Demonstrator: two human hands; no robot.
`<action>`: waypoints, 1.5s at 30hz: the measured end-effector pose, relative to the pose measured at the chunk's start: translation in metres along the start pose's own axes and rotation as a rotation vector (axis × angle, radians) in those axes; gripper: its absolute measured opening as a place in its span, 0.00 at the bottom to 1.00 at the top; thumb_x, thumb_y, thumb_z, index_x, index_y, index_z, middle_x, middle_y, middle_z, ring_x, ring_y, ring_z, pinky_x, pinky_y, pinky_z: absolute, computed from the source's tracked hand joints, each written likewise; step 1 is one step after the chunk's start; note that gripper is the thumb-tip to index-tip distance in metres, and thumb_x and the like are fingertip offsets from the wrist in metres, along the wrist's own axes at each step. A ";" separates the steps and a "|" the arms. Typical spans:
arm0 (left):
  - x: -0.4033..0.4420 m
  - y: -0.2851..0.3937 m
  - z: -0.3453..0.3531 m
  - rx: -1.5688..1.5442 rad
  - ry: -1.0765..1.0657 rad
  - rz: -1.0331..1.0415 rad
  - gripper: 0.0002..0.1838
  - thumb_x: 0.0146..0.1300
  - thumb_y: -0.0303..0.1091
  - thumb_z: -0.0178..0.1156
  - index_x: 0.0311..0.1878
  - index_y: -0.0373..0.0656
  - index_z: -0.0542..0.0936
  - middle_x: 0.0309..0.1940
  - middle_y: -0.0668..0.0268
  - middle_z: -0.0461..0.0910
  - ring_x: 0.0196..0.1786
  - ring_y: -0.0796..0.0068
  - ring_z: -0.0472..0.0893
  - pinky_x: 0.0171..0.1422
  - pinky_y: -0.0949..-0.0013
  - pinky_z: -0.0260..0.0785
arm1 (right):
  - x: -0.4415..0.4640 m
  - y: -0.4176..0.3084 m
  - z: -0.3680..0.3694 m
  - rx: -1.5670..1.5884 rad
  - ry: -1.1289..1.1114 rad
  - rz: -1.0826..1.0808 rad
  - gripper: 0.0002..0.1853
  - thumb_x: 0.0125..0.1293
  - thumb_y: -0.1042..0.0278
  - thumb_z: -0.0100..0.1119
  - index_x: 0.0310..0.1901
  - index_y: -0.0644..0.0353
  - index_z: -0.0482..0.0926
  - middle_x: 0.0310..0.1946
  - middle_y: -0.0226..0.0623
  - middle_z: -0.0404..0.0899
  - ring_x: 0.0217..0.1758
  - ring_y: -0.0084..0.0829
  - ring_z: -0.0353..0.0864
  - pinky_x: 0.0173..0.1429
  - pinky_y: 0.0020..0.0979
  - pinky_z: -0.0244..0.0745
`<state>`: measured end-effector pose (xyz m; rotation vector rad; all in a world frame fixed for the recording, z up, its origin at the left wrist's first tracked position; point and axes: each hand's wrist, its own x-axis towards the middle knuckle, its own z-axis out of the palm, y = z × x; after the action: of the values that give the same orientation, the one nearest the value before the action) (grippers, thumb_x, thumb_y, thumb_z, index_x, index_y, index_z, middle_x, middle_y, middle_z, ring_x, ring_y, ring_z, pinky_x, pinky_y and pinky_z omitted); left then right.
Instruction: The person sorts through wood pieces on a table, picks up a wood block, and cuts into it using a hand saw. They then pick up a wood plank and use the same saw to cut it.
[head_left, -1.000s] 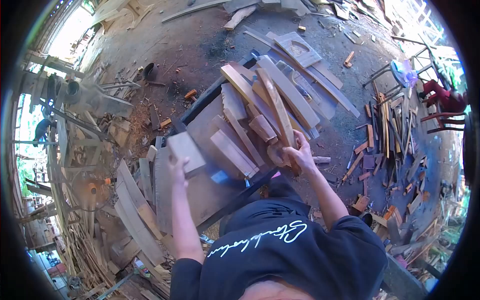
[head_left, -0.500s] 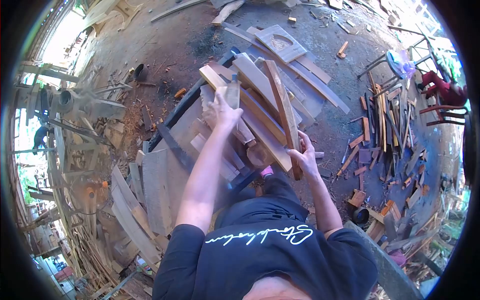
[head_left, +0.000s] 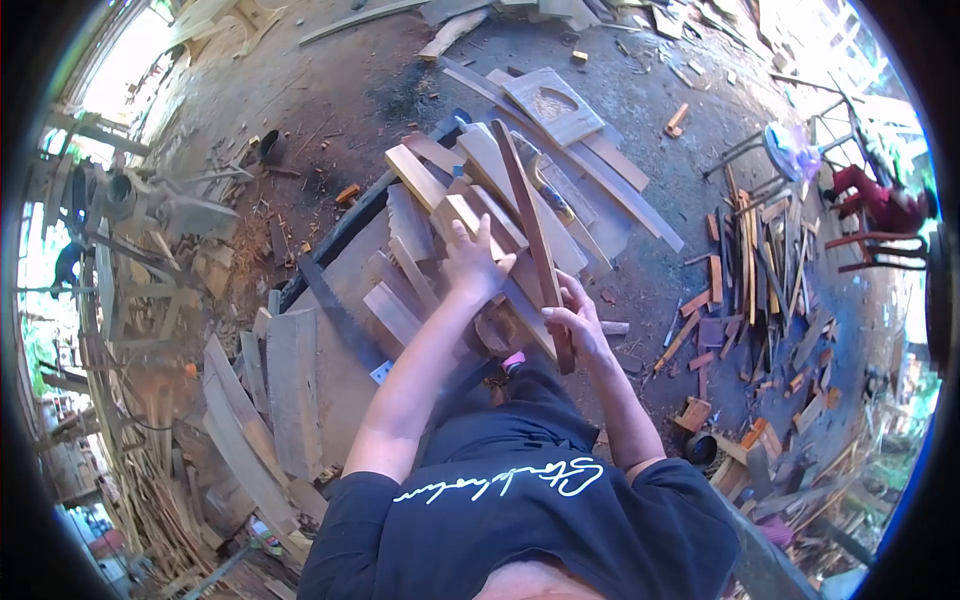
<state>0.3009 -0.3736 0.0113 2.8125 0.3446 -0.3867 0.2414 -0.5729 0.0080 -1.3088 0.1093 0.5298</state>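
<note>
My right hand (head_left: 583, 325) is closed around the near end of a long, narrow brown wooden strip (head_left: 527, 220), thumb on top. The strip slants up and away over a heap of boards. My left hand (head_left: 474, 266) lies over a pale wooden block (head_left: 462, 213), its fingers spread across the block and the thumb out to the right; the palm hides the near end. A second, browner block (head_left: 497, 215) lies right beside it. Under both hands are several planks, among them a pale board (head_left: 417, 176). A tool with a yellow and black handle (head_left: 554, 197) lies right of the strip.
A board with an oval cutout (head_left: 556, 106) lies on longer planks beyond the heap. Wood offcuts (head_left: 765, 250) and a chair (head_left: 770, 150) are at right, with a person in red (head_left: 870, 200) farther off. Curved boards (head_left: 245, 430) lean at left.
My left hand, blurred with the block before, has come down and slightly right and is now sharp. The brown strip and my right hand have shifted left and slightly down in view.
</note>
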 end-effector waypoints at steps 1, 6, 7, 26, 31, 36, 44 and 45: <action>-0.002 -0.004 0.006 0.019 0.038 0.022 0.47 0.59 0.58 0.64 0.77 0.58 0.55 0.72 0.41 0.55 0.64 0.39 0.70 0.63 0.43 0.68 | 0.003 0.000 0.004 0.030 -0.020 0.009 0.40 0.54 0.68 0.67 0.71 0.56 0.64 0.38 0.32 0.75 0.37 0.23 0.74 0.43 0.27 0.71; 0.002 -0.050 0.024 -0.340 0.249 0.161 0.37 0.61 0.50 0.65 0.72 0.52 0.66 0.63 0.50 0.68 0.55 0.50 0.78 0.56 0.52 0.73 | 0.011 -0.002 0.023 0.094 -0.120 0.085 0.40 0.55 0.65 0.66 0.71 0.55 0.63 0.41 0.35 0.75 0.41 0.25 0.74 0.48 0.29 0.70; 0.002 -0.058 0.027 -0.541 0.296 0.208 0.33 0.62 0.47 0.64 0.69 0.50 0.69 0.60 0.54 0.72 0.52 0.53 0.80 0.54 0.55 0.74 | 0.011 -0.002 0.026 0.102 -0.144 0.113 0.40 0.55 0.65 0.67 0.71 0.55 0.63 0.47 0.37 0.76 0.47 0.27 0.74 0.55 0.32 0.70; -0.067 -0.152 0.045 -1.780 0.329 -0.196 0.23 0.74 0.52 0.53 0.60 0.45 0.70 0.45 0.65 0.78 0.44 0.75 0.80 0.51 0.67 0.75 | 0.028 0.075 0.150 -0.362 -0.431 -0.011 0.44 0.60 0.55 0.71 0.71 0.64 0.59 0.60 0.50 0.73 0.64 0.36 0.73 0.67 0.35 0.69; -0.081 -0.185 0.052 -2.069 0.336 -0.350 0.23 0.73 0.53 0.52 0.58 0.44 0.70 0.43 0.58 0.81 0.41 0.65 0.83 0.48 0.59 0.79 | 0.028 0.087 0.171 -0.637 -0.452 -0.275 0.42 0.61 0.52 0.69 0.71 0.62 0.61 0.60 0.53 0.73 0.63 0.45 0.74 0.68 0.38 0.68; -0.094 -0.230 0.070 -2.093 0.456 -0.456 0.25 0.72 0.54 0.53 0.59 0.44 0.70 0.45 0.54 0.81 0.43 0.58 0.83 0.49 0.51 0.78 | 0.027 0.088 0.177 -0.691 -0.524 -0.230 0.24 0.71 0.55 0.56 0.62 0.62 0.72 0.42 0.48 0.76 0.43 0.41 0.78 0.51 0.38 0.74; -0.143 -0.339 0.076 -2.016 0.652 -0.670 0.29 0.71 0.59 0.52 0.61 0.43 0.71 0.51 0.55 0.79 0.50 0.52 0.82 0.56 0.48 0.76 | 0.030 0.117 0.146 -0.730 -0.175 -0.217 0.07 0.67 0.70 0.61 0.39 0.65 0.80 0.30 0.50 0.82 0.33 0.43 0.84 0.39 0.37 0.77; -0.147 -0.366 0.087 -2.093 0.656 -0.659 0.29 0.71 0.52 0.56 0.67 0.47 0.65 0.53 0.57 0.76 0.47 0.52 0.83 0.52 0.49 0.80 | 0.029 0.116 0.144 -0.733 -0.178 -0.217 0.07 0.67 0.70 0.61 0.39 0.65 0.80 0.30 0.50 0.82 0.33 0.43 0.84 0.39 0.37 0.77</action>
<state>0.0447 -0.0875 -0.1142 0.6190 0.9695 0.5602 0.1857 -0.4110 -0.0665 -1.9463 -0.4083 0.5152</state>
